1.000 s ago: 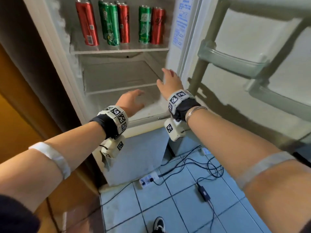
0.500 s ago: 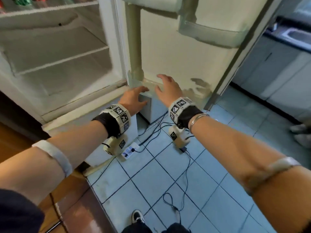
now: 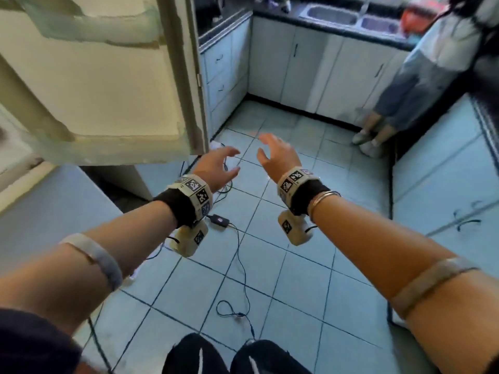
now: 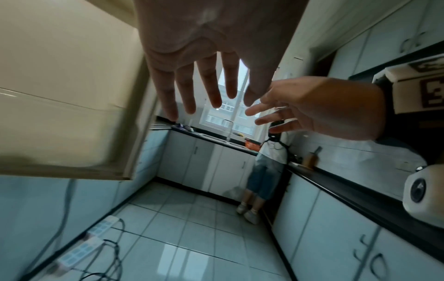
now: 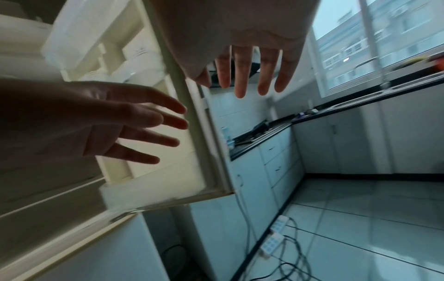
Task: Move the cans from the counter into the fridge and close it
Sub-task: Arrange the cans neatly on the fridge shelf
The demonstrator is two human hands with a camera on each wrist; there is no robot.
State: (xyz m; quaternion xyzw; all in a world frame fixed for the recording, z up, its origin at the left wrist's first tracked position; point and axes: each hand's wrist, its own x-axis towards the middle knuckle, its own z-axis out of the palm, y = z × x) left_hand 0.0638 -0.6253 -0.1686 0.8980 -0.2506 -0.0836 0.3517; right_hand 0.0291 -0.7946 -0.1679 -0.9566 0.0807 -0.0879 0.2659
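- No cans are showing in any current view; whether some are waiting on a bench or sitting inside the fridge cannot be told.
- Fridge door [image 3: 108, 76] is standing wide open, its inner liner facing the camera, so the closing step is not yet done.
- Left hand [image 3: 216, 168] is hovering just beside the door's lower free corner, fingers spread and loosely bent, carrying nothing, not touching the door.
- Right hand [image 3: 278, 155] is hovering near the left one over the tiled floor [image 3: 297, 265], fingers spread, carrying nothing.
- Judgement: with both hands free, either another can is being fetched or the door is next.
- A second person [image 3: 421, 71] is standing by the sink bench [image 3: 337, 29]; cables [image 3: 237, 265] are lying underfoot.
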